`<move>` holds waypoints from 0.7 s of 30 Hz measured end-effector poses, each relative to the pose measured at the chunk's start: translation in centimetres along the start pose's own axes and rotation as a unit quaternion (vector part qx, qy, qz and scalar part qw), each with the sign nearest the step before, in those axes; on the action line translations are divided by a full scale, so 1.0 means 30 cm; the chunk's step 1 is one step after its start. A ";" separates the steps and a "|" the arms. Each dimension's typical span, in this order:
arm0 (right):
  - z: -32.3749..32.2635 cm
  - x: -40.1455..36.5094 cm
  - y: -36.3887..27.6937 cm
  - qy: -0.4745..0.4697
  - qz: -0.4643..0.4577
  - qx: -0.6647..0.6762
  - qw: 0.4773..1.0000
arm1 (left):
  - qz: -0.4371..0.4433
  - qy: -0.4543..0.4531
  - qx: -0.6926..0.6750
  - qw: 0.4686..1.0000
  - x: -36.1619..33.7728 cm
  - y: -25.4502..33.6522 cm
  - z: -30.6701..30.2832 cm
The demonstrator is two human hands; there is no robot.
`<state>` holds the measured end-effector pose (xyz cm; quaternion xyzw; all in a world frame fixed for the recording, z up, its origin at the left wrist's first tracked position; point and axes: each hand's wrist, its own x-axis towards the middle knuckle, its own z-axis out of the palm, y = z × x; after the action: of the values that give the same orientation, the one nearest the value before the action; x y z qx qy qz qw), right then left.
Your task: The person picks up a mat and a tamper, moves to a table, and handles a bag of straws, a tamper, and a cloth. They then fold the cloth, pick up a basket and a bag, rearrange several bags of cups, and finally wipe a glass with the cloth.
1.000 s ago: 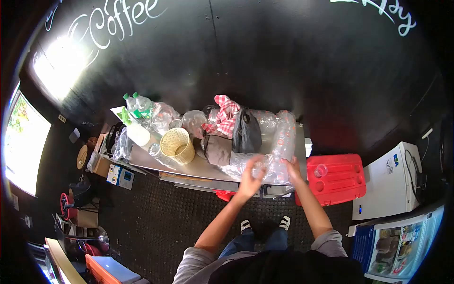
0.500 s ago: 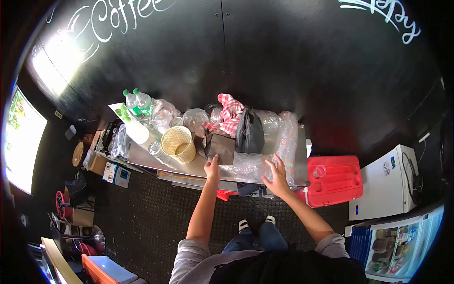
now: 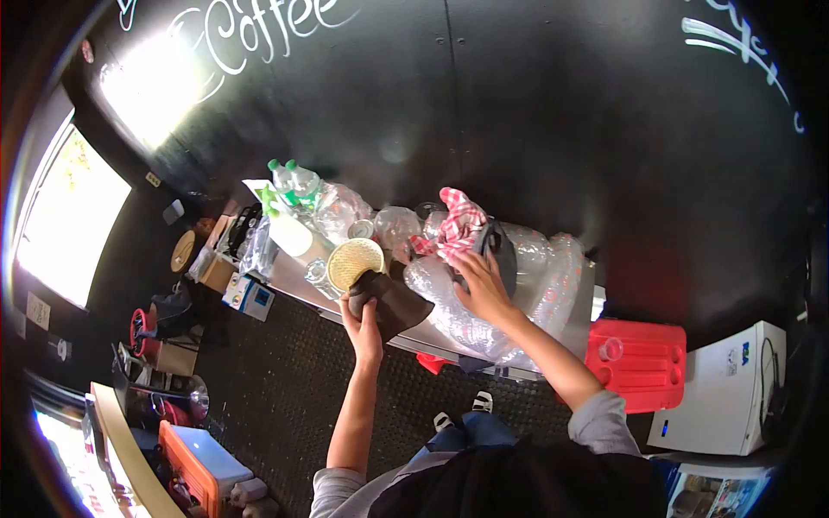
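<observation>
Your left hand (image 3: 366, 326) has a closed grip on the lower edge of a dark brown pouch (image 3: 393, 300), thumb and fingers pinched on the fabric. The pouch is lifted at a tilt over the front edge of the bench (image 3: 589, 289). Just above that grip, the pouch's upper end meets the rim of a round woven basket (image 3: 354, 262), though you cannot tell whether the 2 are touching or only overlapping in view. Your right hand (image 3: 480, 287) is spread wide and holds nothing. Its palm lies flat on a big bundle of clear plastic wrap (image 3: 484, 332) that covers most of the bench below and to the right of that hand. The fingertips (image 3: 465, 259) of this hand reach up toward a black bag (image 3: 503, 259), which stands just beside them, and a red checked cloth (image 3: 458, 223) lies directly beyond them, against the dark wall. The pouch sits to the left of your right hand, near it but not touching. Further left of your left grip, past the basket, 2 green-capped bottles (image 3: 294, 177) stand upright at the back of the bench among more clear plastic. Well right of your right hand, off the end of the bench, a red crate (image 3: 643, 367) sits lower down, with a white box (image 3: 725, 388) beside it.
</observation>
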<state>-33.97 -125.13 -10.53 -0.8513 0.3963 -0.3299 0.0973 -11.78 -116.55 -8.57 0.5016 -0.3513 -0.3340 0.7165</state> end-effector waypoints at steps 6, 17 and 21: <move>0.263 0.212 0.136 -0.091 -0.014 -0.344 0.935 | 0.028 0.066 0.004 0.997 0.022 0.086 -0.201; 0.063 0.447 0.071 0.149 0.109 0.076 0.980 | -0.020 0.078 0.153 0.985 0.406 0.034 -0.806; 0.016 0.535 -0.121 0.251 0.114 0.164 0.947 | -0.001 0.004 0.181 0.984 0.659 -0.066 -0.901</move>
<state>-23.92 -134.61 -1.59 -0.6625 0.4426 -0.5800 0.1698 21.13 -120.44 -13.88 0.6244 -0.4026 -0.2641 0.6150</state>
